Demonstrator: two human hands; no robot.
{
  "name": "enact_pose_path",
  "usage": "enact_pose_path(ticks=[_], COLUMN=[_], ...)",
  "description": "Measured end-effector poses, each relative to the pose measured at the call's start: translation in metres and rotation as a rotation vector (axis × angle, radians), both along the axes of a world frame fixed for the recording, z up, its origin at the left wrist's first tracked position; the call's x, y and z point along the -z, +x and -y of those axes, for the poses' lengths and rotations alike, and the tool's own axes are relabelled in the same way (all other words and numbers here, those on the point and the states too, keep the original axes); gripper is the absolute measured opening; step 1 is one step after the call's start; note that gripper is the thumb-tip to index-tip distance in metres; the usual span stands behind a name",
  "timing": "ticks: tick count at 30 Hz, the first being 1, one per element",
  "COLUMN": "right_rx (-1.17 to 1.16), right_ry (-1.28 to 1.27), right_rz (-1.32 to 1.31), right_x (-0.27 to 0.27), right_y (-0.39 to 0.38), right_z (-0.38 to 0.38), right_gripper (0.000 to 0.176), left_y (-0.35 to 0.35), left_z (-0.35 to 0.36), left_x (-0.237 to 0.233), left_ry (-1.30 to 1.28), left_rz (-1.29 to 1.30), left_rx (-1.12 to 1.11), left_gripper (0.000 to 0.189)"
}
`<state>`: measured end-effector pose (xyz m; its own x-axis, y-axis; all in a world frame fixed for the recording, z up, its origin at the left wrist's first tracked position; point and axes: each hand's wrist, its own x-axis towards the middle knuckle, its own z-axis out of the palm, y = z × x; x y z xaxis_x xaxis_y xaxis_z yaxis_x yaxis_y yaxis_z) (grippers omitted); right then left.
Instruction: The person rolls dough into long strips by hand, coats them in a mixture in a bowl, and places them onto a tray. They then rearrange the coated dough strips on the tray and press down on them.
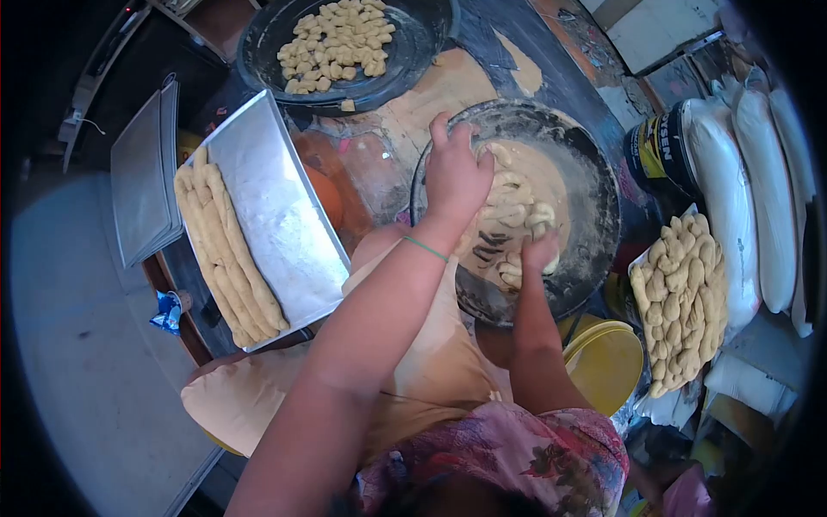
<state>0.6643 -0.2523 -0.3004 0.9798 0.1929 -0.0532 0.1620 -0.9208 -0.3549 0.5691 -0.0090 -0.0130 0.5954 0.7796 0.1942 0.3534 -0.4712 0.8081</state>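
Observation:
A round dark basin (pixel 603 177) holds brown powder and several pale twisted dough pieces (pixel 510 191). My left hand (pixel 461 172), with a green band at the wrist, is over the basin's left side, its fingers apart, beside the dough pieces. Nothing shows in it. Lower and to the right, my right hand (pixel 540 250) has its fingers closed round a pale dough piece (pixel 541 220) inside the basin. Part of that piece is hidden by the fingers.
At left, a metal tray (pixel 276 207) holds long braided dough (pixel 226 258). Behind is a dark tub (pixel 422 65) of small dough pieces. A yellow bucket (pixel 607 366), a dough-covered tray (pixel 680 302) and white sacks (pixel 762 198) stand at right. Flat trays (pixel 146 177) lean far left.

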Motion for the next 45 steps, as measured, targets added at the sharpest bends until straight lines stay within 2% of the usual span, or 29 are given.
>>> enact_pose_path(ticks=[2, 5, 8, 11, 12, 14, 17, 20, 22, 25, 26, 28, 31, 32, 33, 34, 35, 38, 39, 41, 42, 43, 45], right_rx=[0.394, 0.234, 0.104, -0.059, 0.018, 0.170, 0.085, 0.051, 0.059, 0.314, 0.500, 0.832, 0.558, 0.169, -0.048, -0.196, -0.257, -0.231, -0.138, -0.206, 0.012, -0.091, -0.072], right_ry=[-0.134, -0.180, -0.123, 0.163, 0.365, 0.779, 1.358, 1.811, 1.929, 2.262, 2.097, 1.733, 0.970, 0.580, 0.444, 0.457, 0.608, 1.124, 0.958, 0.475, 0.495, 0.633, 0.431], right_rz=[-0.091, 0.004, -0.213, -0.401, -0.508, -0.717, -1.007, -0.966, -0.829, -0.607, -0.623, -0.625, -0.901, -0.841, -0.793, -0.779, -0.828, -1.078, -1.167, -0.693, -0.567, -0.354, -0.299], right_x=[-0.012, 0.022, 0.029, 0.057, 0.054, 0.035, -0.015, -0.090, -0.100, -0.113, -0.098, -0.031, 0.037, 0.082, 0.095, 0.095, 0.091, 0.081, 0.084, 0.046, 0.070, 0.094, 0.086], right_y=[-0.006, -0.045, -0.029, -0.023, -0.025, -0.034, -0.031, -0.020, -0.004, 0.024, 0.033, 0.046, -0.007, -0.027, -0.054, -0.081, -0.104, -0.100, -0.080, -0.031, -0.007, 0.019, 0.062], right_z=[0.014, 0.030, 0.030, 0.013, 0.002, -0.034, -0.068, -0.074, -0.058, -0.041, -0.038, -0.027, -0.052, -0.056, -0.067, -0.083, -0.094, -0.095, -0.086, -0.069, -0.061, -0.045, -0.029], right_gripper=[0.060, 0.061, 0.065, 0.054, 0.050, 0.041, 0.041, 0.046, 0.049, 0.048, 0.045, 0.043, 0.041, 0.038, 0.038, 0.038, 0.039, 0.043, 0.042, 0.039, 0.040, 0.043, 0.038], left_y=[0.000, 0.003, 0.005, 0.005, 0.006, 0.008, 0.008, 0.006, 0.006, 0.005, 0.005, 0.005, 0.006, 0.006, 0.006, 0.006, 0.005, 0.003, 0.003, 0.003, 0.003, 0.002, 0.003], left_z=[0.002, 0.003, 0.005, 0.008, 0.009, 0.011, 0.011, 0.008, 0.006, 0.003, 0.003, 0.005, 0.006, 0.008, 0.010, 0.010, 0.011, 0.010, 0.009, 0.006, 0.006, 0.007, 0.008], left_x=[0.002, 0.007, 0.006, 0.005, 0.005, 0.010, 0.010, 0.010, 0.011, 0.014, 0.014, 0.013, 0.009, 0.008, 0.007, 0.004, 0.001, 0.001, 0.001, 0.002, 0.004, 0.002, -0.003], left_ry=[-0.006, 0.024, 0.001, 0.011, 0.028, 0.054, 0.022, -0.025, -0.028, -0.009, -0.012, -0.021, -0.015, -0.004, 0.006, -0.018, -0.043, -0.075, -0.080, -0.098, -0.110, -0.116, -0.121], left_rz=[-0.022, -0.040, -0.063, -0.073, -0.072, -0.057, -0.056, -0.044, -0.045, -0.077, -0.091, -0.097, -0.090, -0.095, -0.102, -0.121, -0.141, -0.168, -0.168, -0.173, -0.178, -0.193, -0.223], left_rx=[0.015, 0.038, 0.055, 0.060, 0.061, 0.066, 0.063, 0.054, 0.047, 0.048, 0.056, 0.069, 0.087, 0.092, 0.097, 0.108, 0.119, 0.132, 0.132, 0.144, 0.150, 0.152, 0.158], left_gripper=[0.028, 0.028, 0.028, 0.027, 0.027, 0.027, 0.026, 0.026, 0.025, 0.025, 0.025, 0.025, 0.025, 0.024, 0.024, 0.024, 0.024, 0.025, 0.026, 0.026, 0.027, 0.027, 0.027])
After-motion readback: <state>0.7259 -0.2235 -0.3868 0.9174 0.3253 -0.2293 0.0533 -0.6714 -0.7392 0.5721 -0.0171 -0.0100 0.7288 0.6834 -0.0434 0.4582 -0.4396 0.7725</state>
